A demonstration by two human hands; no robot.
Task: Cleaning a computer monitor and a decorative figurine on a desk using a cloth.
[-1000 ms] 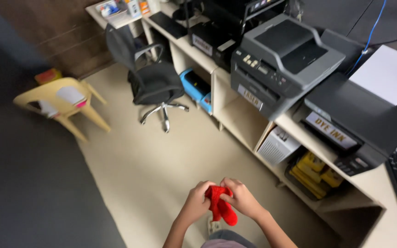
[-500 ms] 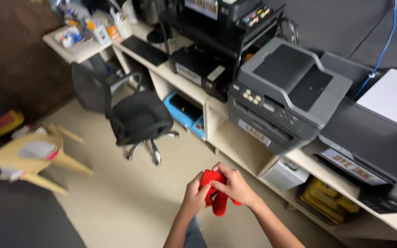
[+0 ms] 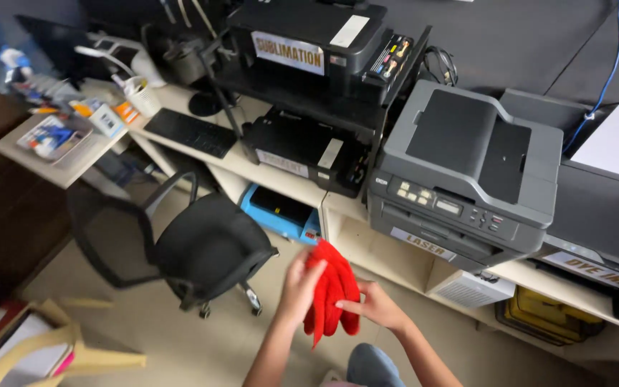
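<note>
- Red cloth [image 3: 332, 295]: a soft, bunched piece of fabric hanging in folds between both hands, held in the air above the pale floor [image 3: 145, 337], in front of the open shelf space under the counter [image 3: 252, 168].
- Left hand [image 3: 299, 285]: it rises from the lower edge of the picture and grips the cloth's left side; its fingers [image 3: 302, 264] are curled and pressed against the fabric near the top.
- Right hand [image 3: 375, 307]: it holds the cloth lower down on the right, with fingers [image 3: 349, 307] pinching a fold of the fabric.
- Grey printer [image 3: 467, 172]: it sits on the counter just beyond the hands, control panel facing out, and a labelled drawer front below it.
- Black printers [image 3: 309, 93]: two are stacked on a dark rack to the left of the grey one, the upper with a white label.
- Black keyboard [image 3: 190, 132]: it lies flat on the counter further left, near a white cup of pens [image 3: 137, 93].
- Black office chair [image 3: 202, 247]: it stands on the floor left of the hands, close to the counter.
- Blue box [image 3: 281, 215]: it sits under the counter behind the chair.
- Yellow plastic chair [image 3: 44, 355]: it is partly visible in the bottom left corner, well apart from the hands.
- Yellow case [image 3: 546, 319]: it rests on the low shelf at the right.
</note>
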